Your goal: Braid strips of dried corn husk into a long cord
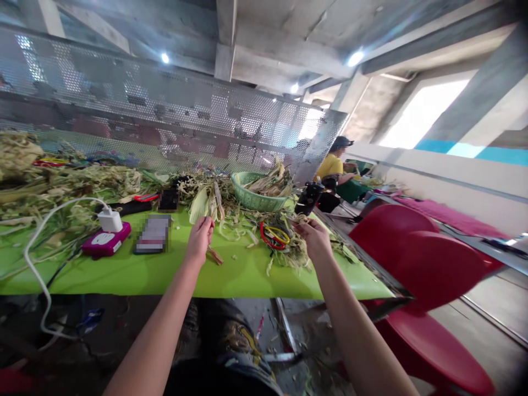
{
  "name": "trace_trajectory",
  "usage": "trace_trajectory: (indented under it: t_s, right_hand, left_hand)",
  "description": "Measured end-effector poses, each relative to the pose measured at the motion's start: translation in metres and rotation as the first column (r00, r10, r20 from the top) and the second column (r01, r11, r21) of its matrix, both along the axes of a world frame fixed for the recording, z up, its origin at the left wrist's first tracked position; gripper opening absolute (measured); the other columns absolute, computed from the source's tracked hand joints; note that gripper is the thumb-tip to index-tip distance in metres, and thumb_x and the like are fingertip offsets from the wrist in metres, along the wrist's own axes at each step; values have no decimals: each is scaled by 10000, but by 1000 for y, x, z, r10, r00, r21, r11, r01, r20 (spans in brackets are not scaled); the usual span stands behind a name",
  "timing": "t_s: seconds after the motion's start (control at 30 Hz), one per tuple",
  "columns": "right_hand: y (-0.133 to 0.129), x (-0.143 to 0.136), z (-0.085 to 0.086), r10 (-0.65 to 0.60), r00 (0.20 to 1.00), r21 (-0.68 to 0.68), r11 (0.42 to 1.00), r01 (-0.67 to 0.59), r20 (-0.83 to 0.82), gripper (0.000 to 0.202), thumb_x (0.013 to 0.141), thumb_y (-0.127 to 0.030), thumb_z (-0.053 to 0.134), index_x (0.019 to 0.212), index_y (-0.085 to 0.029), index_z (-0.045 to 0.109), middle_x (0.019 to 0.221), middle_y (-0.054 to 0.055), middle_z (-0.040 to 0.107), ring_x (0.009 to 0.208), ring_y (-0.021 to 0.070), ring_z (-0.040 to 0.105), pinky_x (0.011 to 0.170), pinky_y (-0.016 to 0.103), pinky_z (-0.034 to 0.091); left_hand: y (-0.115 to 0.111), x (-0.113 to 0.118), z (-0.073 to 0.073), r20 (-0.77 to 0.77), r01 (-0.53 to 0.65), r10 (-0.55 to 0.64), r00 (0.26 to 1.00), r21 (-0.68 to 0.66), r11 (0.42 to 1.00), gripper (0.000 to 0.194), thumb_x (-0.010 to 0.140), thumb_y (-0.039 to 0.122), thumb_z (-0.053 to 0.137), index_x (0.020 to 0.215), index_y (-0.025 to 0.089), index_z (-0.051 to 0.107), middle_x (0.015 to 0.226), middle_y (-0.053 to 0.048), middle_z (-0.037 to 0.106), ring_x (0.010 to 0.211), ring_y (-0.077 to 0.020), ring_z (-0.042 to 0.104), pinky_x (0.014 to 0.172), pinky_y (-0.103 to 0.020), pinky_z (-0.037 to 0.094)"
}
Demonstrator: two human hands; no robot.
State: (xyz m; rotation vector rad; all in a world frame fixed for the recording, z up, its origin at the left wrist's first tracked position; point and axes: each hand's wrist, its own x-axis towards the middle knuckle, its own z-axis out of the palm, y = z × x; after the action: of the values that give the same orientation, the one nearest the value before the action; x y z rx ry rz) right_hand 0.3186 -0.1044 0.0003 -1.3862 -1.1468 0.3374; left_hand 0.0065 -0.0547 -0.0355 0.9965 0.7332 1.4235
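My left hand (200, 241) is closed around the lower end of a bundle of corn husks (202, 204), whose pale green and brownish leaves fan out above my fist. Over the right part of the table, the fingers of my right hand (314, 236) are pinched together beside dry husk shreds; what lies between them is too small to tell. Just left of that hand, a red and yellow loop of cord or wire (275, 236) rests on a heap of shredded husk (295, 256). Behind, between both hands, stands a green plastic basket (259, 199) filled with dry husks.
A phone (152, 234), a magenta power box (106, 240) with a white charger (110, 220) and cable lie left on the green tabletop (256, 280). Husk piles (82, 187) line the back before a perforated metal screen (185, 115). Red chairs (441, 264) and a person in yellow (331, 165) are at right.
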Motion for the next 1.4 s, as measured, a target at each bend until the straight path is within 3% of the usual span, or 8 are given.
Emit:
trace_trajectory:
  t_s: [0.2,0.4,0.57,0.73,0.83,1.0,1.23,1.4]
  right_hand:
    - [-35,-1,10,-114,914,9,993,120,390,571,621,-211,634,1186,-253,561,1283,93,482,1154,302,445,957,455,333]
    - [-56,-33,6,125,771,-197,980,1,625,61,694,-284,659,683,-231,688,772,39,629,832,240,562,793,344,398]
    - [-42,-48,-7,184,738,-262,965,-11,649,109,709,-228,646,796,-239,709,849,42,633,884,230,540,810,318,374]
    - [-17,-51,-14,209,795,-292,956,-42,569,109,665,-204,664,767,-224,698,851,42,614,919,232,510,805,312,357]
    - [-7,-48,-13,237,863,-322,942,-93,446,60,655,-247,666,685,-197,653,741,19,603,770,197,528,706,294,380]
    - [-5,-42,3,290,948,-327,916,-234,134,210,729,-384,591,705,-175,573,616,-1,597,512,126,479,508,254,352]
    - [-17,-50,38,410,899,-168,886,-433,-154,215,703,-376,661,704,-200,539,642,-18,581,580,113,519,553,231,402]
    - [-22,-66,61,514,819,-102,828,-551,-254,167,751,-324,659,740,-200,549,937,37,675,614,97,526,604,233,431]
  left_hand:
    - [-1,0,1,4,1,-1,1000,2,1000,294,758,452,595,689,177,518,515,73,346,387,-33,244,363,-172,145]
    - [-1,0,0,5,9,-9,1000,6,1000,302,754,461,595,696,175,514,518,75,359,385,-33,251,360,-167,151]
    - [-2,-1,1,-1,36,-36,999,18,999,302,763,455,593,697,170,515,517,76,351,389,-31,253,362,-162,160]
    - [-1,-1,0,-4,33,-33,999,25,999,286,785,437,575,688,175,513,518,70,343,385,-31,249,362,-167,155]
    - [-1,-1,0,-6,34,-34,999,19,999,263,798,412,570,680,183,517,524,61,352,388,-33,260,367,-171,157]
    - [-2,-1,2,-4,34,-34,999,8,999,248,809,385,566,663,190,521,510,57,334,390,-39,248,373,-178,150]
    - [-5,-1,4,-7,41,-41,999,0,999,260,801,400,569,673,179,523,529,58,354,403,-41,256,378,-180,167]
    - [-8,-2,6,-10,66,-66,998,3,998,281,794,430,575,709,165,535,555,60,378,419,-35,272,378,-167,173]
